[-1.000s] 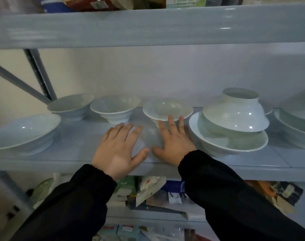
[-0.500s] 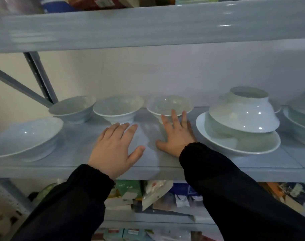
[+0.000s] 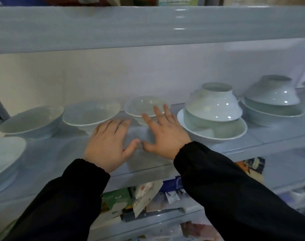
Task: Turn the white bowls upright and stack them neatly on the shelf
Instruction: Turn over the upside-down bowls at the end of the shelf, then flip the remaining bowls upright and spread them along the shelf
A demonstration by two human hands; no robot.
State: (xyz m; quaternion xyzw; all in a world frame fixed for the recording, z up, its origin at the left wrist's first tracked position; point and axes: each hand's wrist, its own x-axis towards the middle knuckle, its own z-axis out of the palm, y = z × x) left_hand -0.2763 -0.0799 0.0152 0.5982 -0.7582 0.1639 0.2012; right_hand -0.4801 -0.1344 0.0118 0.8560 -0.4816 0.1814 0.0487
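- Since half a second ago I have drawn my thumbs together. They now sit tip to tip, and I cannot tell if they touch.
- Nearest me, black sleeves [image 3: 226,188] run up to both wrists, with packets [image 3: 141,197] on the level below them.
- My left hand [image 3: 110,145] lies palm down over the shelf [image 3: 61,150], fingers straight and slightly spread, holding nothing.
- My right hand [image 3: 164,136] is the same: flat, fingers fanned wide, gripping nothing.
- Just beyond my left fingertips stands the mid bowl [image 3: 91,113], upright.
- My right fingertips overlap the front of the small bowl [image 3: 144,105], also upright. I cannot tell if they touch it.
- Right of my right fingers, the wide bowl [image 3: 217,136] stands upright with an upturned bowl [image 3: 214,103] resting in it.
- Farther right, the end bowl [image 3: 273,115] carries a second upturned bowl [image 3: 271,91].
- Left of my left fingers are the left bowl [image 3: 32,120] and the near bowl [image 3: 4,153], both upright and apart.
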